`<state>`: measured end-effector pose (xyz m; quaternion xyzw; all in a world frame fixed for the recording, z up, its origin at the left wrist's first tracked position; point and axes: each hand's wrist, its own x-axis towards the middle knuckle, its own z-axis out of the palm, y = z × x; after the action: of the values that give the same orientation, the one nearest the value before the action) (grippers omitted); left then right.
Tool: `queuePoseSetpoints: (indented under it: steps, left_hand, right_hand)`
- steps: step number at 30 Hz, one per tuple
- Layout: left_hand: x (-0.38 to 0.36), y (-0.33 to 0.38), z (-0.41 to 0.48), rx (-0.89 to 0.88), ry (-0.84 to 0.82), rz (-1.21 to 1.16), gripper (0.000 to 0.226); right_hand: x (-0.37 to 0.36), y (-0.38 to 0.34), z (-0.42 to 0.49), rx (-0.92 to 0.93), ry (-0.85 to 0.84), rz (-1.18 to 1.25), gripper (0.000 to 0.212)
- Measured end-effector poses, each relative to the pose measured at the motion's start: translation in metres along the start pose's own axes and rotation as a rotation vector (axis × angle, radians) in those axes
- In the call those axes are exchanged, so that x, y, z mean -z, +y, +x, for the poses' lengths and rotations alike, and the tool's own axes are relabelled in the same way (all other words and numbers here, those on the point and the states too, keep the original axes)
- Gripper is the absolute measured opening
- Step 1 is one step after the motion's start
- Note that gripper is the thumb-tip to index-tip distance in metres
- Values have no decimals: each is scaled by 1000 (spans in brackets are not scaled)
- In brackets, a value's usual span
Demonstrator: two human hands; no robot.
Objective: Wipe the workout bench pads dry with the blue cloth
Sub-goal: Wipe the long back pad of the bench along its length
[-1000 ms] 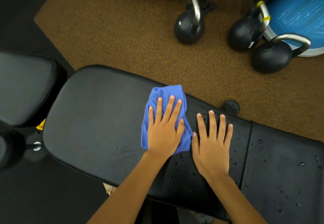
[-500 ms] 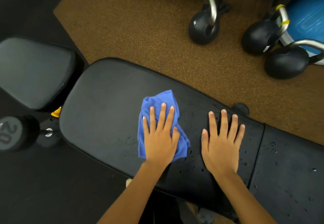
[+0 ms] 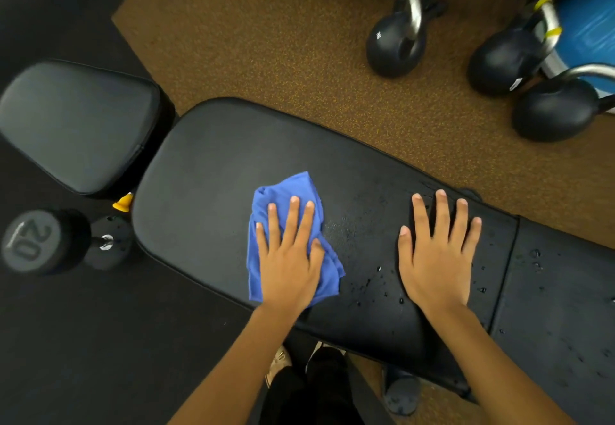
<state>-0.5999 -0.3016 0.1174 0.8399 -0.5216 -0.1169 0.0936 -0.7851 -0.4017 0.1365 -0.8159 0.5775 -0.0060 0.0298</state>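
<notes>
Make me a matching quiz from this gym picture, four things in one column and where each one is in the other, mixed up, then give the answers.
Column one:
1. blue cloth
2. right hand
3. dumbbell marked 20
4. leftmost kettlebell

Column two:
a. on the brown carpet beyond the bench pad
b. pressed under the left hand
c. flat on the bench pad among water droplets
d. on the dark floor left of the bench pad

Pairs: 1-b, 2-c, 3-d, 4-a.

Soft blue cloth [image 3: 286, 191] on smooth, wet-beaded black vinyl bench pad [image 3: 216, 165].
</notes>
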Motion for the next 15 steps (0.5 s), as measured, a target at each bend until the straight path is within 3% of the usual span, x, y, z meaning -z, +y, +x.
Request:
queuePoseSetpoints:
  steps: [6, 10, 13, 15]
  left_hand:
    - [10, -32, -43, -276, -42, 39, 50]
    - [14, -63, -21, -141, -25, 47, 53]
    - [10, -47, -9, -14, -20, 23, 53]
    - [6, -31, -15, -24, -22, 4, 53]
  right_hand:
    - [-1, 1, 1, 1, 16, 10, 56]
    - [-2, 1, 1, -1, 24, 17, 56]
    - [-2, 1, 1, 0, 24, 10, 56]
    - [-2, 1, 2, -5, 24, 11, 56]
